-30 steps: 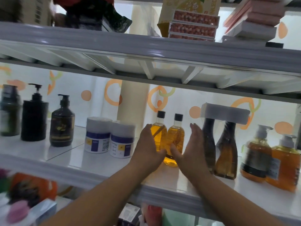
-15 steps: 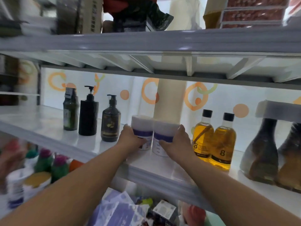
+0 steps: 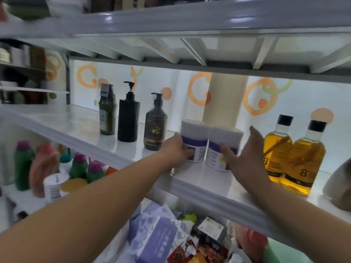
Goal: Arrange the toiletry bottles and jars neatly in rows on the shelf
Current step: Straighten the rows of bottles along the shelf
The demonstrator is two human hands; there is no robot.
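Both hands had left the two amber oil bottles (image 3: 303, 160) of a second before and gone to the pair of white jars at nine o'clock of them. Since half a second ago the right hand (image 3: 245, 162) had loosened, its fingers no longer wrapped round the lid. That hand was now released: the fingers stood straight and spread at the three o'clock side of the right jar (image 3: 225, 136), and only the thumb lay across the jar's purple label. The left hand (image 3: 176, 150) grasped the left jar (image 3: 193, 133), fingers curled round its nine o'clock side and the thumb on the front label. The jars stood touching each other near the front edge of the shelf (image 3: 79, 120), before a cream pillar (image 3: 224, 99). Both were blurred, so whether they sat flat or tilted could not be told. At nine o'clock of the left jar, just beside the left hand, stood a brown pump bottle (image 3: 155, 128), then a black pump bottle (image 3: 128, 120) and a dark green bottle (image 3: 107, 114), in one row with gaps between. The amber bottles stood close together at three o'clock of the right hand. At six o'clock, below the shelf, lay purple packets (image 3: 157, 236), and at eight o'clock stood bottles with purple caps (image 3: 79, 164)
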